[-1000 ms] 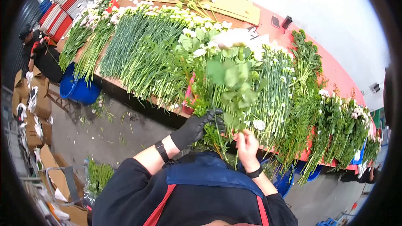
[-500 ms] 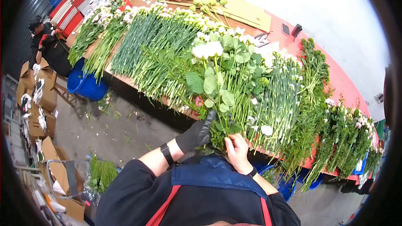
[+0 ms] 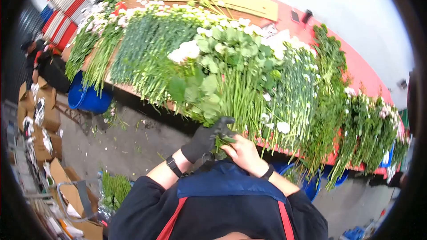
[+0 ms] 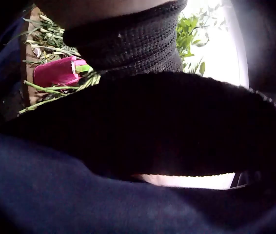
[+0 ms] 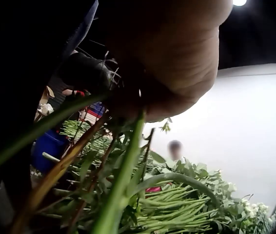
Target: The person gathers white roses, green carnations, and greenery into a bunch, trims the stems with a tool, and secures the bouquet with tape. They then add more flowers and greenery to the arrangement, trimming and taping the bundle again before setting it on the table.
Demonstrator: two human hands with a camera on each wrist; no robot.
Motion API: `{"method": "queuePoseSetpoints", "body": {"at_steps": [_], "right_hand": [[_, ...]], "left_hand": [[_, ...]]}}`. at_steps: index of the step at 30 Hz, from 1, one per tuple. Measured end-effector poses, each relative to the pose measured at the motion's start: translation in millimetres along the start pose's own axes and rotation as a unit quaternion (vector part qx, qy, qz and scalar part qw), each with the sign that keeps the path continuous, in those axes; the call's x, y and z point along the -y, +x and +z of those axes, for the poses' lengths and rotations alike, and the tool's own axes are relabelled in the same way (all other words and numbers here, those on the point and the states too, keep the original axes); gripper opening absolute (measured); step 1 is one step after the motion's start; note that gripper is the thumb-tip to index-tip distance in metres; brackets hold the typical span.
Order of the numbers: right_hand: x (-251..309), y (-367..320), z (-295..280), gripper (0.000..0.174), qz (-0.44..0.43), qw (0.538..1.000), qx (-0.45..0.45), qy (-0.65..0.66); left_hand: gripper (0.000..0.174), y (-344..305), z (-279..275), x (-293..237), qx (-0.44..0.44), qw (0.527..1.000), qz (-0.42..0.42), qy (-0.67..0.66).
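Observation:
A bunch of white roses (image 3: 184,51) with broad green leaves (image 3: 202,91) leans to the left over the table edge. My left hand (image 3: 205,140), in a black glove, grips its stems low down, close to my apron. Beside it my bare right hand (image 3: 244,153) pinches the stem ends, fingertips right at the glove. In the right wrist view, green stems (image 5: 123,180) and a brown stem (image 5: 62,168) run out below the right hand (image 5: 177,68). The left wrist view is mostly covered by the dark glove cuff (image 4: 123,46) and blue cloth.
Rows of cut flowers lie across the long table (image 3: 360,75): green-stemmed bundles (image 3: 153,58), rose stems (image 3: 240,93) and leafy bunches (image 3: 327,98). Blue buckets (image 3: 89,98) stand below its edge. Cardboard boxes (image 3: 46,120) are at the left, near another person (image 3: 46,64).
The rose bunch has swung from the middle over to the left and now tilts that way. My right hand has come in from the right, up against the left hand.

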State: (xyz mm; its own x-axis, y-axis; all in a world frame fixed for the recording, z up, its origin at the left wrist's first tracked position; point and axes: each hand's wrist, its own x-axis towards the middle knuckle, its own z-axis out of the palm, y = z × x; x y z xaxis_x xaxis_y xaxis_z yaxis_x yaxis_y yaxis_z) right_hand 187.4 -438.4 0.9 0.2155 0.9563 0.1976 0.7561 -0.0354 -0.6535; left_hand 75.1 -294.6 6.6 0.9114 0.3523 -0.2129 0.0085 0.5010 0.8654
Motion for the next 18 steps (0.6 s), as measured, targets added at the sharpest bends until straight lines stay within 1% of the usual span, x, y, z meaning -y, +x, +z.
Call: {"method": "queuePoseSetpoints", "body": {"at_steps": [1,2,3,4,5,6,7,8,10,11,13,14,16,17,18], "right_hand": [[-2.6,6.4,-10.0,0.026,0.013,0.999,0.014,0.042],[-6.1,10.8,-23.7,0.027,0.037,0.992,-0.018,0.121],[-26.3,15.2,-31.7,0.028,0.178,0.975,-0.022,0.129],[-59.5,15.9,-31.6,0.028,0.233,0.951,-0.126,0.158],[-88.0,20.2,-40.2,0.026,0.283,0.938,-0.171,0.100],[-124.7,19.9,-40.2,0.025,0.250,0.941,-0.224,0.052],[-154.9,18.0,-44.7,0.025,0.332,0.927,-0.171,-0.025],[-178.5,17.3,-48.2,0.026,0.379,0.914,-0.117,-0.090],[-211.8,14.9,-39.1,0.027,0.394,0.901,-0.099,-0.152],[-221.8,13.3,-34.5,0.026,0.400,0.899,-0.087,-0.155],[-229.1,14.0,-28.9,0.026,0.411,0.896,-0.060,-0.159],[-233.1,12.9,-28.0,0.025,0.418,0.894,-0.080,-0.139],[-220.1,9.0,-33.7,0.025,0.416,0.885,-0.209,-0.025],[-230.3,-0.2,-28.6,0.027,0.374,0.887,-0.272,-0.004],[-210.2,-1.4,-36.6,0.027,0.359,0.884,-0.301,-0.006]], "left_hand": [[0.057,-0.6,0.6,-0.5,-0.020,0.999,-0.014,-0.020],[0.057,-0.8,0.8,-1.6,-0.042,0.998,-0.027,-0.038],[0.054,-3.0,1.3,-3.2,-0.049,0.998,0.001,-0.041],[0.055,-4.3,-3.1,-2.6,-0.052,0.996,-0.008,-0.067],[0.055,-5.9,-9.3,-2.0,-0.057,0.994,-0.016,-0.093],[0.056,-7.1,-13.4,-0.8,-0.065,0.991,-0.022,-0.117],[0.053,-8.0,-14.8,1.1,-0.090,0.992,-0.018,-0.087],[0.051,-8.5,-18.7,2.5,-0.070,0.990,-0.026,-0.116],[0.048,-7.5,-28.2,6.3,-0.033,0.983,-0.041,-0.175],[0.044,-5.8,-31.3,10.1,0.009,0.979,-0.017,-0.203],[0.044,-6.7,-26.2,4.9,-0.018,0.982,-0.034,-0.183],[0.044,-7.6,-25.6,2.4,-0.032,0.984,-0.044,-0.172],[0.046,-9.2,-30.2,3.2,-0.040,0.986,-0.052,-0.152],[0.047,-8.0,-32.8,2.6,-0.043,0.987,-0.054,-0.143],[0.047,-7.7,-31.9,-0.3,-0.047,0.987,-0.061,-0.141]]}}
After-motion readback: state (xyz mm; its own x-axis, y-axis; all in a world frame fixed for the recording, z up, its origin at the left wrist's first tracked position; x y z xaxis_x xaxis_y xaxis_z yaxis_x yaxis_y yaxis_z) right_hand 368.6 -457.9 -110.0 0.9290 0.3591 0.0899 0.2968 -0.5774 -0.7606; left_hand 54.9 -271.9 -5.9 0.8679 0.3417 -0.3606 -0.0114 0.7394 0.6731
